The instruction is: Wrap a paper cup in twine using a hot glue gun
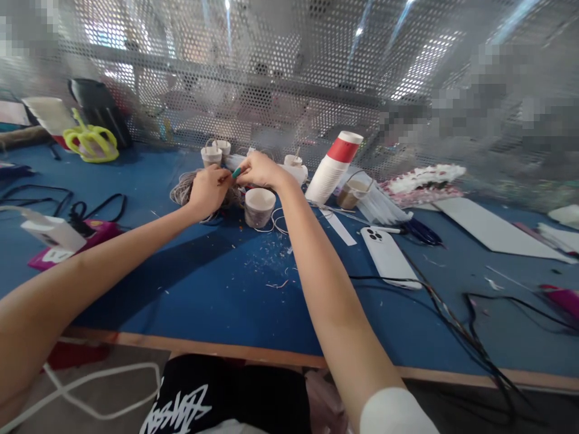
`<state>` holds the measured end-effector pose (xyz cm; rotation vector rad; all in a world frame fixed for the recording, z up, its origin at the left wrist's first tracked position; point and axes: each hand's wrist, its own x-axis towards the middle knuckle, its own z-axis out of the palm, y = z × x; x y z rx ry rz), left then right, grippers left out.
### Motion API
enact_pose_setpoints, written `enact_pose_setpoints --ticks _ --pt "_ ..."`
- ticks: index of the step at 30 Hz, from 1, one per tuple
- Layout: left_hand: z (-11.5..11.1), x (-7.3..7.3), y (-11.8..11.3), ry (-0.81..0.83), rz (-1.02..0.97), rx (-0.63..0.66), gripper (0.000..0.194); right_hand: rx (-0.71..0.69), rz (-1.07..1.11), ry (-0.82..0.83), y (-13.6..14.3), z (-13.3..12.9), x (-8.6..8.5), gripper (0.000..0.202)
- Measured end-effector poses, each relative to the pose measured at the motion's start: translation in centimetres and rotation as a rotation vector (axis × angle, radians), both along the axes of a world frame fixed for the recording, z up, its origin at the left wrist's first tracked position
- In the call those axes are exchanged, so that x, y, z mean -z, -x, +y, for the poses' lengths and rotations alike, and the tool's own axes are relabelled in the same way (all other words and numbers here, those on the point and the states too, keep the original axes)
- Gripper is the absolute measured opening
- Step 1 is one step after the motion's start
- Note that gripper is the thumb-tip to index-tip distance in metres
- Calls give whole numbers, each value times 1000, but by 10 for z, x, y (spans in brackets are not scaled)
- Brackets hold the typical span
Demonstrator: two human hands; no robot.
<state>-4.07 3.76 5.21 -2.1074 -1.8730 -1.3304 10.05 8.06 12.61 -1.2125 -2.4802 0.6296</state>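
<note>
The left hand (208,191) and right hand (259,170) hide most of a small green object (237,172) pinched between them. At twelve o'clock, everything beyond the perforated screen (289,72) is blurred; pixelated patches sit at eleven and two o'clock.

A craft workshop: blue worktable (190,289), paper cups (332,169) at 12 o'clock, scissors (90,143) at 10, perforated metal screen (280,72) behind.

Phone (388,256), scissors (91,143) (yellow-handled).

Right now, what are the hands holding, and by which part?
Both hands, left hand and right hand, pinch a small green object between their fingertips; which part cannot be told.
</note>
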Motion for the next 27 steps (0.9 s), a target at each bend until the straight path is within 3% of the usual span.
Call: enact_pose_setpoints --ticks 7,10,18,27 --pt "-11 -3 -3 26 205 -144 27 -5 -74 -94 3 -2 -1 17" --pt "-11 -3 -3 -14 211 -132 28 2 -80 -135 3 -9 -7 19" --pt "2 14 -1 -150 -76 -87 21 88 -78 -219 -1 -14 -15 21" --pt "12 18 5 -219 -305 -64 23 169 -219 -292 -4 -9 -14 24"
